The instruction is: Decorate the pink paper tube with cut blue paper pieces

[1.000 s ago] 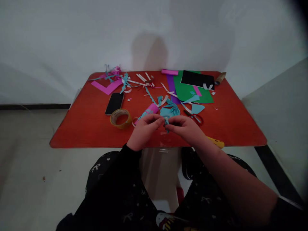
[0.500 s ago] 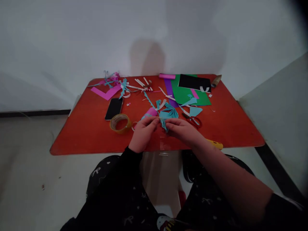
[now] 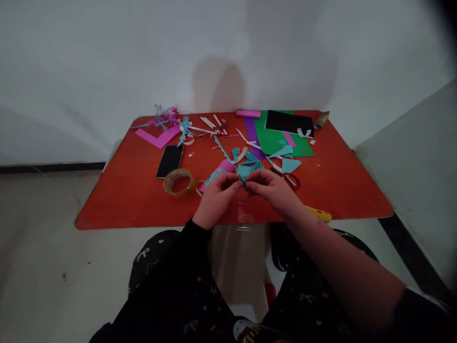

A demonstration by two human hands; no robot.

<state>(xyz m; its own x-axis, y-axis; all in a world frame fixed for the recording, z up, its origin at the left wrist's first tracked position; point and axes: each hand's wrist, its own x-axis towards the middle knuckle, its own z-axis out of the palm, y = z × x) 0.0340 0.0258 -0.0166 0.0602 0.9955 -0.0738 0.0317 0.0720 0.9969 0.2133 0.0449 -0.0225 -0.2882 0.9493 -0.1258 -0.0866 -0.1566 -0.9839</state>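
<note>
Over the front middle of the red table [image 3: 124, 190], my left hand [image 3: 222, 191] and my right hand [image 3: 268, 186] meet, fingertips pinched on a small piece of blue paper [image 3: 243, 180]. Much of that piece is hidden by the fingers. Just behind them lies blue pleated paper [image 3: 254, 162], fanned out. A pink paper roll [image 3: 224, 166] with blue fringe lies beside my left hand. Scissors [image 3: 293, 181] with dark red handles rest by my right hand, partly covered by it. Blue paper scraps [image 3: 291, 165] lie past the scissors.
A tape roll [image 3: 178, 183] and a phone [image 3: 170, 161] lie to the left. At the back right, a black tablet [image 3: 288, 123] lies on green paper [image 3: 271, 138]. Pink paper [image 3: 159, 139] and scraps spread at the back left. A yellow tool [image 3: 320, 214] sits at the front edge.
Both hands have turned slightly and drawn their fingers closer together, so less of the blue paper between them shows. The things on the table stay where they were.
</note>
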